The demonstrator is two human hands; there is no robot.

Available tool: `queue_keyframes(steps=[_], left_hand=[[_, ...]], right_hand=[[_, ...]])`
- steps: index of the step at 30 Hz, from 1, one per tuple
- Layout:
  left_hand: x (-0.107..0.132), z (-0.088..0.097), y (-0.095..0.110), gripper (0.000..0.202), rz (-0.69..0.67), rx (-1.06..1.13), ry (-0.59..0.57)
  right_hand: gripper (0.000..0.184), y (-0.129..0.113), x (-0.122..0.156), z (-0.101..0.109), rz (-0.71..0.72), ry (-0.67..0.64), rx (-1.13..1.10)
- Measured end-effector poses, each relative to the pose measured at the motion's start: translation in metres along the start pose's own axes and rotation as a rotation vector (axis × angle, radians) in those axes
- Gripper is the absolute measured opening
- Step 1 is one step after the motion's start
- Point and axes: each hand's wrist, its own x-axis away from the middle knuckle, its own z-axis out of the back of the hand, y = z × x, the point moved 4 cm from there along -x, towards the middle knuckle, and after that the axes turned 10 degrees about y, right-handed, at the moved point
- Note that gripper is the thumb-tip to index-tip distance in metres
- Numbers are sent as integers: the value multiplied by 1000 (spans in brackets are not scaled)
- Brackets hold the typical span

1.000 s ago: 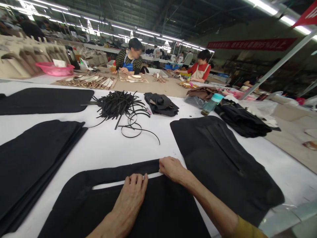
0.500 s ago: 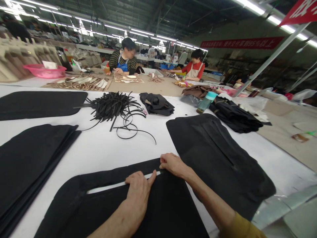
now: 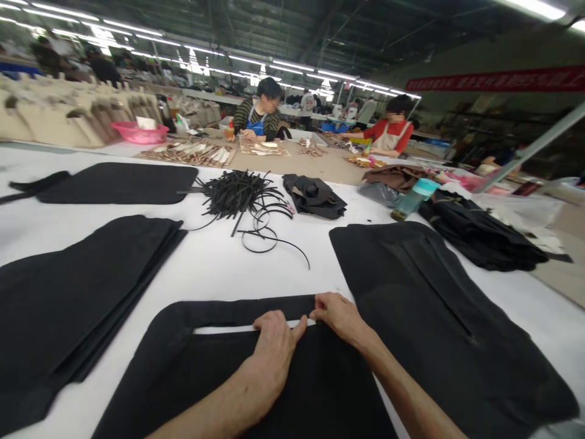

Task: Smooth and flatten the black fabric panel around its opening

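A black sheet panel (image 3: 219,384), fabric or leather, lies in front of me with a long narrow slot along its far side. White surface shows through the slot (image 3: 223,330). My left hand (image 3: 274,350) rests on the panel across the slot, fingers bent down onto it and thumb stretched to the right along the opening. My right hand (image 3: 336,314) is pinched at the slot's right end, its fingertips on the strip of panel between slot and far edge. What lies under its fingertips is hidden. Both hands nearly touch.
Another slotted black panel (image 3: 411,292) lies at right, stacked black panels (image 3: 91,274) at left. Beyond are black strips (image 3: 237,194), folded black fabric (image 3: 315,195), a bottle (image 3: 414,200) and a pink basin (image 3: 139,132). Two people (image 3: 258,116) work across the table.
My view has turned left, so the scene sits farther right. The right hand's fingertips have come slightly closer to the slot's end. The left hand keeps its place on the panel.
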Motion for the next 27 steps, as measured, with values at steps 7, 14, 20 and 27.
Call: queue_keyframes(steps=[7, 14, 20, 27], left_hand=[[29, 6, -37, 93, -94, 220, -97], [84, 16, -87, 53, -33, 439, -40], [115, -13, -106, 59, 54, 310, -1], [128, -24, -110, 53, 97, 285, 111]], right_hand=[[13, 9, 11, -6, 48, 52, 138], [12, -66, 40, -5, 229, 231, 121], [10, -167, 30, -43, 405, 2, -166], [9, -194, 6, -81, 423, -7, -115]])
